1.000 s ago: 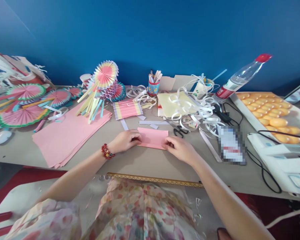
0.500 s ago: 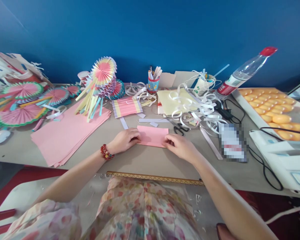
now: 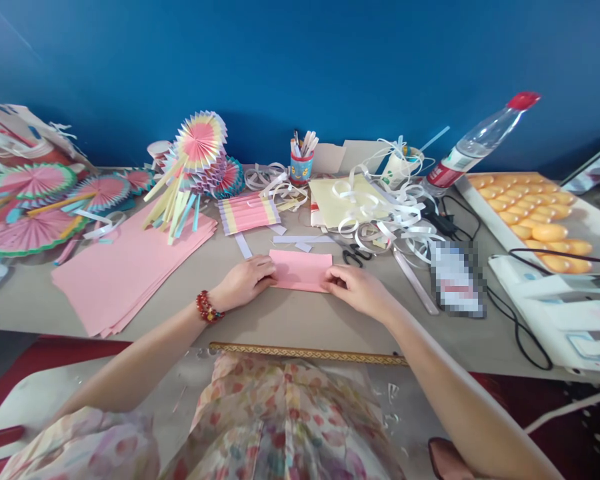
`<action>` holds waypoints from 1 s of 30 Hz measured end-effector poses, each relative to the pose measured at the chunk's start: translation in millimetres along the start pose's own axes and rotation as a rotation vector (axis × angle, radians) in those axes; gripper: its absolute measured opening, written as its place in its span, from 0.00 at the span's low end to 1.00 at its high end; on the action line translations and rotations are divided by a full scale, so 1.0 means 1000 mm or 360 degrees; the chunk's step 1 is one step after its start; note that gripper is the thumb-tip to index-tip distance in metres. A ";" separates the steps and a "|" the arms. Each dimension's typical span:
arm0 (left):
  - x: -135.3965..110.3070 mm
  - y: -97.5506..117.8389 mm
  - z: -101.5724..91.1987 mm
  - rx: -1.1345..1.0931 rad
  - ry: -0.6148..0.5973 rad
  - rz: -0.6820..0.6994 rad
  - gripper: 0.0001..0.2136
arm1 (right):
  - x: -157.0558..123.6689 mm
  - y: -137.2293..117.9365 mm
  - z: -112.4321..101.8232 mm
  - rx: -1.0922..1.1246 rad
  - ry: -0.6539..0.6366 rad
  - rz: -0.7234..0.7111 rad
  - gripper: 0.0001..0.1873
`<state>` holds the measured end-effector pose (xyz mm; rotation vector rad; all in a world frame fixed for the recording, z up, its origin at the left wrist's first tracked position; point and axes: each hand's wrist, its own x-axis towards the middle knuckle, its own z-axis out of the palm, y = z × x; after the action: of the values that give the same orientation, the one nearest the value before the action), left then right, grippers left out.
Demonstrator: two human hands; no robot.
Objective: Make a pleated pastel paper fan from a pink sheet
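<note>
A folded pink paper [image 3: 301, 269] lies flat on the table in front of me. My left hand [image 3: 245, 281], with a red bead bracelet on the wrist, pinches its left end with curled fingers. My right hand [image 3: 356, 288] pinches its right end the same way. Both hands rest on the tabletop [image 3: 290, 320] near its front edge.
A stack of pink sheets [image 3: 125, 270] lies to the left, beyond it paper fans [image 3: 33, 183]. Behind the hands are a striped pleated piece [image 3: 249, 213], scissors [image 3: 356, 253], white paper strips [image 3: 385, 213], a pen cup [image 3: 300, 165], a plastic bottle [image 3: 473, 148] and an orange tray [image 3: 535, 213].
The hands keep the same hold on the pink paper. The view has shifted slightly, with everything sliding a little left and up.
</note>
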<state>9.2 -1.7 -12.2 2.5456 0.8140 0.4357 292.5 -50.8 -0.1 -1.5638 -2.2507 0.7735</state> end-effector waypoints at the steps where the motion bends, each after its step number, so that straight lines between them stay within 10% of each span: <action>1: 0.000 0.000 0.000 -0.0007 0.0009 0.0001 0.09 | 0.000 0.000 0.000 -0.0001 0.0003 -0.0004 0.07; 30: 0.000 0.001 -0.002 -0.0008 -0.0028 -0.0059 0.11 | 0.006 0.010 0.002 -0.0017 0.0001 -0.0046 0.06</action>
<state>9.1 -1.5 -10.5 2.5220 0.8517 0.4028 297.0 -43.0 -7.4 -1.5325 -2.2757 0.7544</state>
